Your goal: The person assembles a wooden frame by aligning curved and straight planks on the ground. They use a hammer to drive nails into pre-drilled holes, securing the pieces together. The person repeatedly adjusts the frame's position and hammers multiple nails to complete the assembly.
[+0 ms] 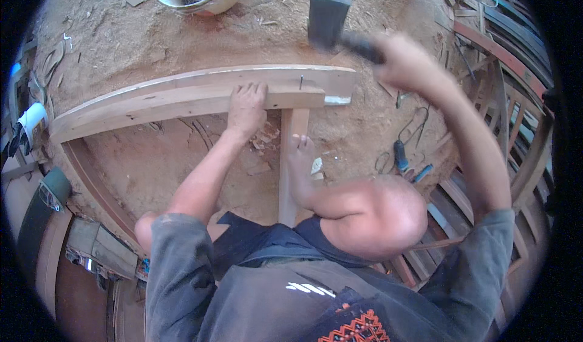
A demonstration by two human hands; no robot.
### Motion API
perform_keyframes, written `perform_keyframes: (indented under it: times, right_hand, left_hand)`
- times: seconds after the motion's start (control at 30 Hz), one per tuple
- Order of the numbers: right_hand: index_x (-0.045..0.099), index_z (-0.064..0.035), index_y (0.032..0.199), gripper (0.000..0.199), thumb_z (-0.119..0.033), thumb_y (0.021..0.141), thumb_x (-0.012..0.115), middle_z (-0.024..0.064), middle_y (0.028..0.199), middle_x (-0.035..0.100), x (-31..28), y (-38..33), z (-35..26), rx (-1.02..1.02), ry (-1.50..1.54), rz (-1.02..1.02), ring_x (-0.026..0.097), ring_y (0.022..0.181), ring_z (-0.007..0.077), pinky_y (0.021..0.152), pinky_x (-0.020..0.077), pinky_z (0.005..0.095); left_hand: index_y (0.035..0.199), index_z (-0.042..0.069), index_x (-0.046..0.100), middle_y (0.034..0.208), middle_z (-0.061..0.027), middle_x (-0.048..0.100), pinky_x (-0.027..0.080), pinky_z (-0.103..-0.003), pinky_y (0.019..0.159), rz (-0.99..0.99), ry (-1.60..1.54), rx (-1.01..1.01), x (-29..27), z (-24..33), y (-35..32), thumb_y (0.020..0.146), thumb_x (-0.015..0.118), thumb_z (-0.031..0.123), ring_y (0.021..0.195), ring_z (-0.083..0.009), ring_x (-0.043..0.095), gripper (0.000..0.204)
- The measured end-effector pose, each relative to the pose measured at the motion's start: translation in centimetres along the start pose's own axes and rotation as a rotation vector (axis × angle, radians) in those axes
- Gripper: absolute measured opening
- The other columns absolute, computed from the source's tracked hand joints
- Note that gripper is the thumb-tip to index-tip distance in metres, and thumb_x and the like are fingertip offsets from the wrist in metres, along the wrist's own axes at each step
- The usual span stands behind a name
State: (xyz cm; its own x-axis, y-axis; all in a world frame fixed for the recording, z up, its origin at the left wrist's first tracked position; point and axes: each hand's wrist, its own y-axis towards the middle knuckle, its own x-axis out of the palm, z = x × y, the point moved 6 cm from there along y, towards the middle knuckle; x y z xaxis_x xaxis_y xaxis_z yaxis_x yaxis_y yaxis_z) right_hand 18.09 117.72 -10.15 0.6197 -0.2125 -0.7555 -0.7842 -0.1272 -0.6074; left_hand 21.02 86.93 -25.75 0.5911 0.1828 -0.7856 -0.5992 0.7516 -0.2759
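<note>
My right hand (408,62), blurred by motion, is closed round the handle of a hatchet (331,17) with a broad dark head, raised above the ground. Fingers of my left hand (248,108) curl over the upper edge of a pale wooden beam (182,104). To the right of that hand, a nail (301,82) sticks up from the beam near its end. Under this end lies an upright-running timber (288,178), with my bare foot (299,150) against it. A second board (337,81) runs along the beam's far side.
A white tub of nails (200,2) stands on the sandy ground at the far side. A blue power tool (401,155) with a cord lies at right, near slatted wooden frames (516,123). Another frame timber (100,184) runs along the left. A green container (54,187) sits at far left.
</note>
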Motion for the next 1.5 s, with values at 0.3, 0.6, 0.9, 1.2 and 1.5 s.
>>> perform_keyframes:
  times: [0.3, 0.6, 0.9, 1.2, 1.5]
  right_hand:
    - [0.068, 0.0008, 0.123, 0.044, -0.014, 0.082, 0.073, 0.0244, 0.100, 0.073, 1.9, 1.4, -4.4, 0.278, 0.072, -0.170, 0.072, 0.093, 0.0362, 0.084, 0.0557, 0.0470]
    - [0.067, 0.0000, 0.116, 0.037, -0.017, 0.084, 0.071, 0.0113, 0.085, 0.066, -8.7, 1.6, 2.0, 0.218, 0.355, 0.405, 0.063, 0.072, 0.0194, 0.060, 0.0518, 0.0356]
    - [0.066, 0.0019, 0.114, 0.037, -0.009, 0.079, 0.066, 0.0284, 0.103, 0.072, 4.1, -1.5, -2.4, 0.281, 0.017, -0.421, 0.070, 0.103, 0.0441, 0.089, 0.0564, 0.0507]
    - [0.065, -0.0036, 0.118, 0.035, -0.007, 0.085, 0.076, 0.0266, 0.095, 0.071, -9.6, 1.2, -4.0, -0.091, -0.117, 0.511, 0.072, 0.092, 0.0427, 0.079, 0.0580, 0.0503]
    - [0.053, -0.0037, 0.110, 0.016, -0.004, 0.094, 0.057, 0.0208, 0.089, 0.073, 2.9, 2.7, -11.1, 0.003, -0.279, -0.150, 0.075, 0.085, 0.0389, 0.071, 0.0603, 0.0501]
  left_hand:
    - [0.115, 0.007, 0.061, 0.105, -0.0129, 0.070, 0.047, -0.047, 0.094, 0.028, -0.020, 0.013, 0.0, 0.0, -0.3, 0.071, 0.071, 0.001, 0.107, -0.0327, 0.067, 0.046]
    - [0.113, 0.009, 0.061, 0.105, -0.0124, 0.070, 0.047, -0.048, 0.094, 0.033, -0.017, -0.003, 0.1, -0.1, 0.0, 0.071, 0.070, 0.001, 0.109, -0.0317, 0.067, 0.044]
    - [0.115, 0.006, 0.061, 0.104, -0.0132, 0.070, 0.047, -0.047, 0.096, 0.009, 0.010, 0.003, 0.1, -0.2, -0.4, 0.072, 0.069, 0.001, 0.108, -0.0322, 0.066, 0.044]
    - [0.123, 0.007, 0.060, 0.119, -0.0129, 0.068, 0.046, -0.048, 0.100, -0.037, 0.014, 0.018, -0.7, -0.7, -0.7, 0.072, 0.077, 0.007, 0.118, -0.0321, 0.063, 0.054]
    - [0.127, 0.008, 0.059, 0.130, -0.0096, 0.065, 0.044, -0.050, 0.103, -0.028, 0.015, -0.083, -2.7, -5.1, -3.1, 0.070, 0.080, 0.006, 0.124, -0.0315, 0.059, 0.060]
